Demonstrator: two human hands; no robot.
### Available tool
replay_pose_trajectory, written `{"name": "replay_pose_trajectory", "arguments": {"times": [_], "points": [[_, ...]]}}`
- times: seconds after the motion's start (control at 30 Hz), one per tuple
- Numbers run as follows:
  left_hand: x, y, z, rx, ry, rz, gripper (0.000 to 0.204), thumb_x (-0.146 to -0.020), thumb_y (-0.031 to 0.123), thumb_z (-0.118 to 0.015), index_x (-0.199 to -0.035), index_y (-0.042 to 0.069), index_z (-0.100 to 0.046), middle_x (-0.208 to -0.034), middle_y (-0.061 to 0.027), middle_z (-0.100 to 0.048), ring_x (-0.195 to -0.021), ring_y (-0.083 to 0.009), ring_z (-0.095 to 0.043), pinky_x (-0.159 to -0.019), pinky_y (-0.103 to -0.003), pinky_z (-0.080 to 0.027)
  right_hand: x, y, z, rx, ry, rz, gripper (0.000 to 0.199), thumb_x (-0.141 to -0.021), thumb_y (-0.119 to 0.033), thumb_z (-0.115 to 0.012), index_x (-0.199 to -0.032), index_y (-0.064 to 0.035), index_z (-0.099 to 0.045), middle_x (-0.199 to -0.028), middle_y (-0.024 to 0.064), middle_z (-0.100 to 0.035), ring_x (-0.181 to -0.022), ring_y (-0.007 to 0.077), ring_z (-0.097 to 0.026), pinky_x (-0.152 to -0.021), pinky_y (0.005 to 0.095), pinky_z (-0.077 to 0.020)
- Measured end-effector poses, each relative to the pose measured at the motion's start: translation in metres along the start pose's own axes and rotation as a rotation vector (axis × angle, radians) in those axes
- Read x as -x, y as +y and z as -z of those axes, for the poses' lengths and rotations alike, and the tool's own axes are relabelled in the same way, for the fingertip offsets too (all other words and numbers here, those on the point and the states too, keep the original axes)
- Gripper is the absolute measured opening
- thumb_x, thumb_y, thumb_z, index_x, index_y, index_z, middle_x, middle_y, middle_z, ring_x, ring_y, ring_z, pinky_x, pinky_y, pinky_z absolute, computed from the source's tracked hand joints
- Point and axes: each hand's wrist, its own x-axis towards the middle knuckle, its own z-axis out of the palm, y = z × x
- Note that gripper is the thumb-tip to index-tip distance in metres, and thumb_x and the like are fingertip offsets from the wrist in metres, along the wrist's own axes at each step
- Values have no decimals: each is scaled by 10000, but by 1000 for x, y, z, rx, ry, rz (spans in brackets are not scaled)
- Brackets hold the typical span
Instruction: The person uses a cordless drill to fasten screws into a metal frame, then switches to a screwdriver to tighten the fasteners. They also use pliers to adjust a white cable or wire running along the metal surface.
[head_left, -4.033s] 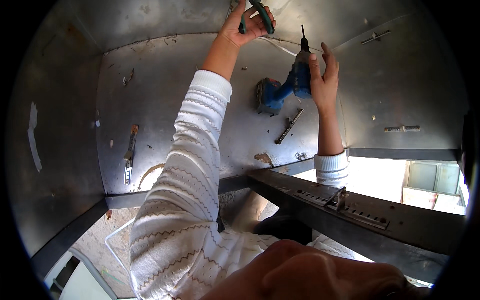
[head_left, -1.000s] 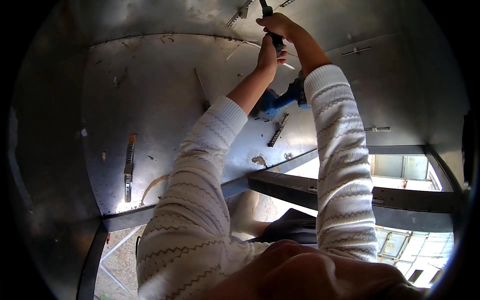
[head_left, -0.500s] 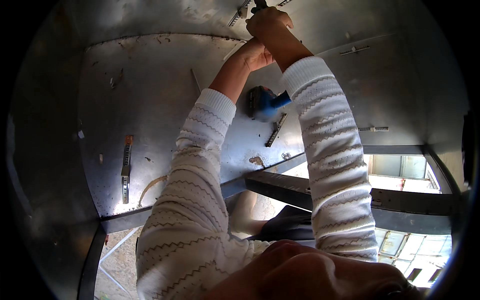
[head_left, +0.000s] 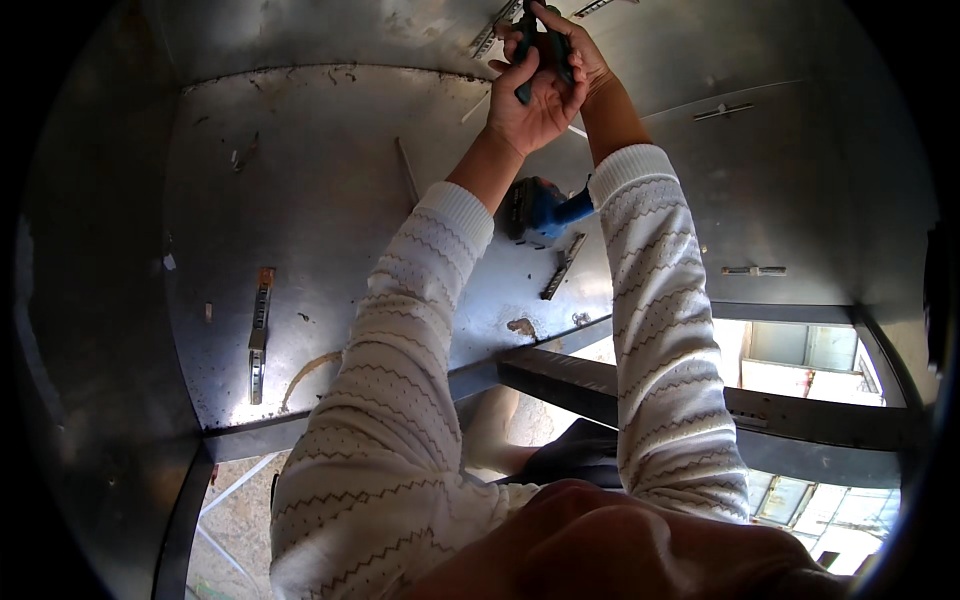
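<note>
Both arms in white patterned sleeves reach up to the top of a grey sheet-metal enclosure (head_left: 330,210). My left hand (head_left: 530,105) and my right hand (head_left: 585,60) are clasped together around a green-handled plier-like tool (head_left: 540,40), held against a small slotted metal strip (head_left: 490,35) at the upper seam. A blue power drill (head_left: 540,210) rests against the metal panel just below my wrists, with no hand on it.
Short slotted metal rails sit on the panel at the left (head_left: 259,335) and beside the drill (head_left: 563,266). A small bracket (head_left: 752,270) is on the right wall. A dark steel beam (head_left: 700,400) crosses below, with a bright opening (head_left: 800,365) behind it.
Four seconds ago my right hand held the blue drill; it has let go and joined my left hand on the green-handled tool. Over the last second both hands stayed up at the seam.
</note>
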Motion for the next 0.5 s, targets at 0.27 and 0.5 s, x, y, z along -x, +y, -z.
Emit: {"name": "replay_pose_trajectory", "arguments": {"times": [0.27, 0.5], "points": [[24, 12, 24, -508, 241, 381, 867, -882, 705, -654, -1390, 13, -527, -1272, -91, -652, -1177, -224, -647, -1078, -452, -528, -4, -9, -9, 479, 363, -59, 458, -847, -430, -789, -982, -23, -628, -815, 82, -641, -685, 214, -627, -739, 423, -586], [15, 26, -4, -618, 240, 248, 519, -908, 326, -721, -1307, 30, -569, -1309, -146, -630, -1226, -307, -613, -1175, -532, -429, 4, -27, -62, 1510, 633, -156, 567, -868, -463, -644, -1194, 1, -660, -1099, 157, -710, -948, 247, -702, -808, 415, -564]]}}
